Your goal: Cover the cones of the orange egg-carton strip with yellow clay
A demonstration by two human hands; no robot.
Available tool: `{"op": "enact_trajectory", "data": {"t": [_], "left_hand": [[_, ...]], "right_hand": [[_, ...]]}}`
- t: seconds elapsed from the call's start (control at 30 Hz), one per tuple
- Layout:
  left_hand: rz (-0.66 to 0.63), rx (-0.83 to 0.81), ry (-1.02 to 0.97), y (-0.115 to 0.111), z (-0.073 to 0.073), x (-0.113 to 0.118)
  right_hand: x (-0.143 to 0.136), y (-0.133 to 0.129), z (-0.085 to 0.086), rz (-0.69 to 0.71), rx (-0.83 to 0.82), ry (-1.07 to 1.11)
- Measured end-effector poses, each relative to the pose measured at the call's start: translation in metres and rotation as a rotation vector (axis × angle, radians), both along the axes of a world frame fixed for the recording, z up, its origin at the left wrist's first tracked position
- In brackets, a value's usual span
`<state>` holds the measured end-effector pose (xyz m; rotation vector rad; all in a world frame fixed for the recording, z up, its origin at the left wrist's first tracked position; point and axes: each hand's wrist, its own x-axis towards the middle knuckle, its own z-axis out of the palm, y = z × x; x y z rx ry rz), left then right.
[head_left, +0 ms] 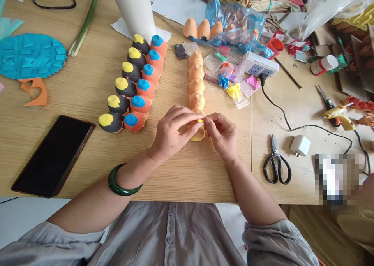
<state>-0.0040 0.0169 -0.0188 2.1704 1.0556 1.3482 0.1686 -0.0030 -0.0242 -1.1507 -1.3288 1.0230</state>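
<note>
A small piece of yellow clay (200, 120) is pinched between the fingertips of my left hand (175, 129) and my right hand (221, 133). Both hands are closed on it, above the near end of an orange egg-carton strip (196, 86). Part of that strip is hidden under my fingers. To the left stand a black strip with yellow tops (125, 87) and an orange strip with blue tops (144, 90), side by side. Small bags of coloured clay, one with yellow clay (233, 91), lie right of the plain strip.
A phone (54, 155) lies at the left. Scissors (276, 162), a white plug (300, 145), a power strip (259, 64) with its cord and a glue gun (340, 116) are at the right. A white cylinder (134, 13) stands behind.
</note>
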Motion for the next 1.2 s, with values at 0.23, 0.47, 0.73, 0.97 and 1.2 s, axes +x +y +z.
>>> {"op": "enact_trajectory", "data": {"t": [0.23, 0.47, 0.73, 0.97, 1.2], "left_hand": [[0.015, 0.035, 0.017, 0.0004, -0.0001, -0.0006], [0.018, 0.046, 0.030, 0.0002, -0.0003, -0.0005], [0.025, 0.073, 0.031, -0.0002, 0.0005, -0.0006], [0.032, -0.022, 0.059, -0.0016, 0.0030, -0.0004], [0.011, -0.020, 0.042, -0.0011, 0.0030, -0.0010]], "right_hand": [[-0.0017, -0.0009, 0.0038, 0.022, -0.052, 0.024], [-0.0009, 0.0002, 0.0024, 0.018, -0.085, 0.070], [-0.0005, 0.0018, 0.0052, 0.026, -0.116, 0.079], [-0.0011, 0.0015, 0.0051, 0.009, -0.117, 0.053], [-0.0010, 0.0025, 0.0053, 0.031, -0.116, 0.095]]}}
